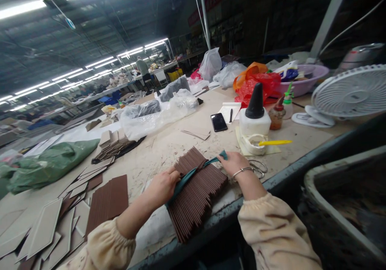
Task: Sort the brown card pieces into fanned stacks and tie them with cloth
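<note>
A stack of thin brown strips or panels (pixel 193 199) stands on edge at the table's front edge. Across its top runs a teal cloth band (pixel 187 178). My left hand (pixel 164 185) is closed on the band at the stack's left side, fingers against the panels. At the right, my right hand (pixel 234 163), with a bracelet at the wrist, pinches the band's other end just above the stack. Scissors (pixel 258 167) lie beside the right wrist, partly hidden behind it.
Loose brown and beige panels (pixel 107 199) cover the table's left. A white glue bottle (pixel 255 121) with black nozzle, a phone (pixel 218 122), a pot with a yellow brush (pixel 275 143) and a white fan (pixel 352 91) stand toward the right. A bin (pixel 334 209) is below right.
</note>
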The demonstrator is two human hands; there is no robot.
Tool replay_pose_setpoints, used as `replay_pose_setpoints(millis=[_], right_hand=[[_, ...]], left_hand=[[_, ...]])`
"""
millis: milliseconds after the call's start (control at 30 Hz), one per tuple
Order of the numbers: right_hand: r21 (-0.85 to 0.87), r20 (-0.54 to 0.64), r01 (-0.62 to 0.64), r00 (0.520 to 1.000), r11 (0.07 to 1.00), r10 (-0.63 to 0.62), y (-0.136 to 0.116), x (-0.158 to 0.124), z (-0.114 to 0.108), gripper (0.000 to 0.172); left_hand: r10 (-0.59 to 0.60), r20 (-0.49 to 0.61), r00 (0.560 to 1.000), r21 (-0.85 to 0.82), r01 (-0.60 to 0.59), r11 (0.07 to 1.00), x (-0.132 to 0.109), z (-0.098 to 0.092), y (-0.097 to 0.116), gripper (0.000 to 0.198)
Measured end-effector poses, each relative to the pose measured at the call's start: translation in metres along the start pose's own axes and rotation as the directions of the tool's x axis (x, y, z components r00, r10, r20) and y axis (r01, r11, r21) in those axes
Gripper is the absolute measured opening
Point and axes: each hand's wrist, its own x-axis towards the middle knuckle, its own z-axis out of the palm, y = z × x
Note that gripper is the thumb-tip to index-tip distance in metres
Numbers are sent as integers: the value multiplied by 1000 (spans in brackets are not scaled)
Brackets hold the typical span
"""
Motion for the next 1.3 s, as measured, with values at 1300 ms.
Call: replay_pose_setpoints(millis=[1300], right_hand=[[976, 15, 31, 978, 216, -209, -42, -13, 8, 32]], left_hand=[[-231, -93, 969, -806, 62, 588, 54, 44, 40, 31]])
